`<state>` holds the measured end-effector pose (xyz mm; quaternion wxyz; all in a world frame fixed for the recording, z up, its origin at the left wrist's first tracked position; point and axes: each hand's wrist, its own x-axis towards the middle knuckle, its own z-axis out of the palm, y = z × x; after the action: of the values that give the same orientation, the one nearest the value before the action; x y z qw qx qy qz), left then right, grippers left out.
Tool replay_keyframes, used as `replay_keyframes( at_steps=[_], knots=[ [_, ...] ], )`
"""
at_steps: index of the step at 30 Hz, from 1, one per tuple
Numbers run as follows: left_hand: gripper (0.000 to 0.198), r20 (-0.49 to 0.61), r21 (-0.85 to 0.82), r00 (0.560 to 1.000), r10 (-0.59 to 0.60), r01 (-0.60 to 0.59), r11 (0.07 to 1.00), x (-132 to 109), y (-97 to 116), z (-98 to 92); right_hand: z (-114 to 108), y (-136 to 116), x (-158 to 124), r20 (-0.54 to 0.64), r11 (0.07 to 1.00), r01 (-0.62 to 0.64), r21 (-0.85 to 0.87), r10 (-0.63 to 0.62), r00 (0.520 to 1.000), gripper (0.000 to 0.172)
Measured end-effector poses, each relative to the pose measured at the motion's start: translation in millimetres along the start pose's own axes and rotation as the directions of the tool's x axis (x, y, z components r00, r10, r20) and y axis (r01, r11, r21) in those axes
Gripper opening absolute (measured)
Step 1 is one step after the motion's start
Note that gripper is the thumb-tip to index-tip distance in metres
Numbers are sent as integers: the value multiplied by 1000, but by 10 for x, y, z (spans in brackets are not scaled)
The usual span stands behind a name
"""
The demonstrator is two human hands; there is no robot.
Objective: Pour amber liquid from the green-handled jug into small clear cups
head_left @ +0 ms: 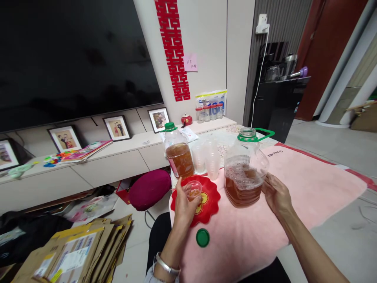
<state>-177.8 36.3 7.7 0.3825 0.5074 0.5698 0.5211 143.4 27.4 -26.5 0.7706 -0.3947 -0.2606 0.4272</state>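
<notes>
Pink-covered worktop (253,239). Upright on it, long axis vertical, an uncapped, green-handled clear plastic jug (246,179), partly filled with amber liquid (243,192), right of a scalloped red plate (214,196). Nearer to the jug, the right hand (277,195), against its right side, grip impossible to tell. Left of the jug, the left hand (185,206), closed around a small clear plastic cup (193,188) over the plate. Near the plate's front edge, a round green cap (203,237).

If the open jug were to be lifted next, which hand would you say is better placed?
Probably the right hand: it rests against the jug's side, while the left hand holds the cup.
</notes>
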Motion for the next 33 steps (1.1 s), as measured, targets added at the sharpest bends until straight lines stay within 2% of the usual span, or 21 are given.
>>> replay_keyframes(
  at_steps=[5,7,10,12,15,19,23,27,30,33],
  knots=[
    [108,5,-50,999,35,-35,998,-31,113,-51,-135,-164,-342,-110,996,65,-61,-72,991,44],
    [110,19,-68,999,46,-44,997,-105,201,-72,-156,-259,-538,-87,990,70,-125,-81,993,37],
    [109,67,-107,997,42,-34,994,-296,352,-79,-86,-428,-848,93,955,74,-287,-49,994,33],
    [108,145,-163,989,27,-3,987,-464,431,-59,17,-532,-1044,231,924,88,-373,1,973,35],
    [106,289,-200,957,-3,64,978,-739,468,9,178,-621,-1286,346,909,30,-415,127,929,40],
    [100,451,-165,892,-44,131,977,-1065,371,142,282,-616,-1467,383,899,-128,-419,303,873,46],
    [102,511,-163,860,-17,117,980,-1252,211,288,274,-601,-1518,390,866,-203,-458,400,830,55],
    [108,619,-174,784,36,93,980,-1300,38,393,225,-620,-1539,376,818,-245,-521,478,794,59],
    [114,682,-204,730,43,133,970,-1299,-108,424,178,-632,-1552,339,785,-286,-550,522,783,59],
    [113,705,-199,710,-2,200,959,-1306,-233,447,134,-651,-1556,302,745,-319,-586,565,768,54]
  ],
)
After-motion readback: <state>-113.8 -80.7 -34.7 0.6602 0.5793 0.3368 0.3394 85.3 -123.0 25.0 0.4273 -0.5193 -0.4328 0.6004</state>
